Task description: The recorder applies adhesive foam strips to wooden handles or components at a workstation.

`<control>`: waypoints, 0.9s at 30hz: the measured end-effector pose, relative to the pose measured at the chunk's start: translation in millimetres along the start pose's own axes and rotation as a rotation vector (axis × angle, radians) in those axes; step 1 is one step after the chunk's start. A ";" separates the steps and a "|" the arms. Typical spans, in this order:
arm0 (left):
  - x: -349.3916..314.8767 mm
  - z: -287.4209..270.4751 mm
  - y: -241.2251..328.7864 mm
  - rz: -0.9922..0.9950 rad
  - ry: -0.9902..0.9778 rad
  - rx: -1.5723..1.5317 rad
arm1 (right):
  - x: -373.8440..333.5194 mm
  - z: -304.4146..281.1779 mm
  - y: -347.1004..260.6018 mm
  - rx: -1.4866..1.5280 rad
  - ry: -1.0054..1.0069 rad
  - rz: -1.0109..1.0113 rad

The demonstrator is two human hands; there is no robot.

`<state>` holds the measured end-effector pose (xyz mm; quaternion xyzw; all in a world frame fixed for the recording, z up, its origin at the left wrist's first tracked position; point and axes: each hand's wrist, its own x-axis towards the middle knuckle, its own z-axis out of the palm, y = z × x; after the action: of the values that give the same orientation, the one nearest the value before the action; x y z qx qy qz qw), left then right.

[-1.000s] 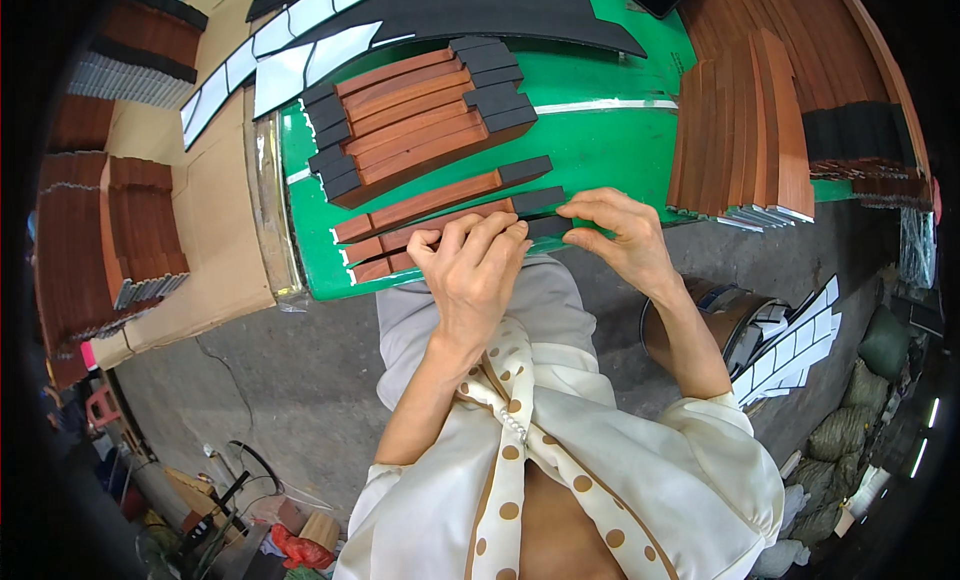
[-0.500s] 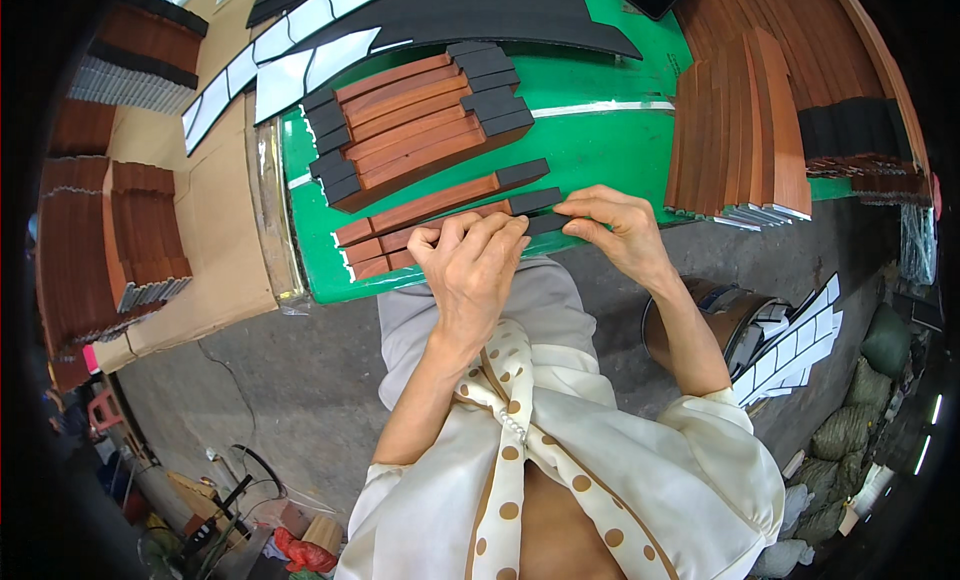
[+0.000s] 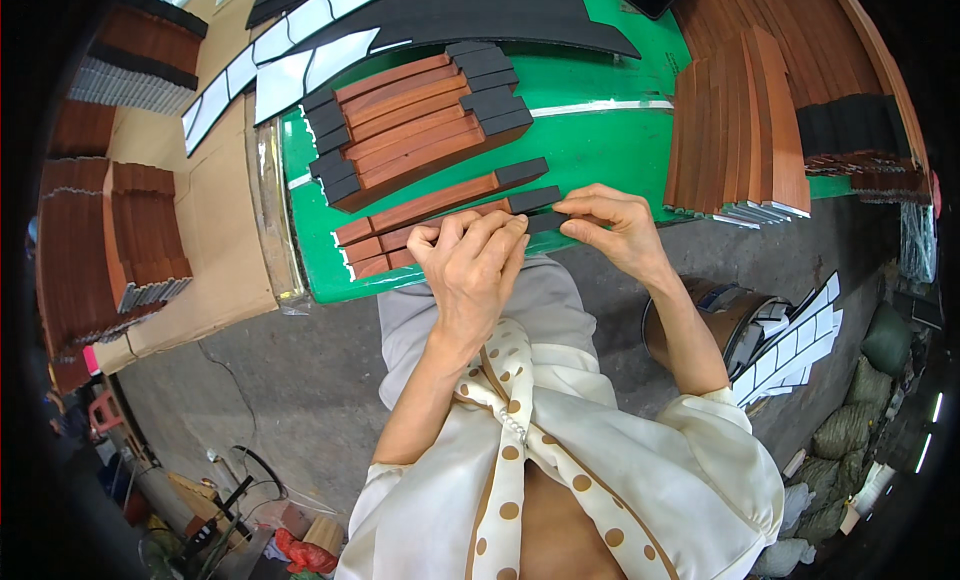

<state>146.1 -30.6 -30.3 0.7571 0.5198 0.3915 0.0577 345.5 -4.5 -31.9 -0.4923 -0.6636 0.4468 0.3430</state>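
Three strips lie side by side along the near edge of the green table [image 3: 600,160], each running from left to right and rising slightly toward the far side at its right end. The near strip [image 3: 543,222] and the middle strip [image 3: 537,197] pass beneath the left hand [image 3: 465,260]; the far strip [image 3: 435,202] lies just beyond, clear of both hands. Each strip is brown with a black right end. The left hand is set palm down, fingers bent and fingertips resting over the near and middle strips; whether its fingers clamp either strip cannot be told, as the hand hides the contact. The right hand [image 3: 615,225] is at the right end of the near strip, thumb and forefinger brought together on the black tip. Beyond the three strips, a block [image 3: 420,125] of similar strips stands on the table, black at both ends. A black sheet [image 3: 480,18] lies at the far side, with white sheets [image 3: 310,75] to its left. A brown stack [image 3: 735,130] stands at the right. Below the table's right side, a drum [image 3: 690,325] holds white offcuts [image 3: 795,350].
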 end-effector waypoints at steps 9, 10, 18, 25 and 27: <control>-5.0 7.8 -2.8 0.127 0.062 0.115 | -7.6 6.1 7.5 0.237 0.006 0.059; -5.9 8.1 -3.8 0.130 0.065 0.119 | -9.0 7.7 8.6 0.367 0.007 0.112; -5.5 6.1 -5.8 0.183 0.038 0.118 | -17.4 41.8 3.7 0.539 0.287 0.294; -4.8 10.1 -7.1 0.180 0.050 0.129 | -16.9 40.8 3.4 0.238 0.307 0.062; -5.5 10.1 -4.0 0.179 0.019 0.192 | -16.8 33.2 -1.6 0.009 0.193 -0.049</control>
<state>148.9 -30.1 -42.2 0.7989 0.4855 0.3507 -0.0550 320.0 -29.3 -42.7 -0.5150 -0.6373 0.3919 0.4183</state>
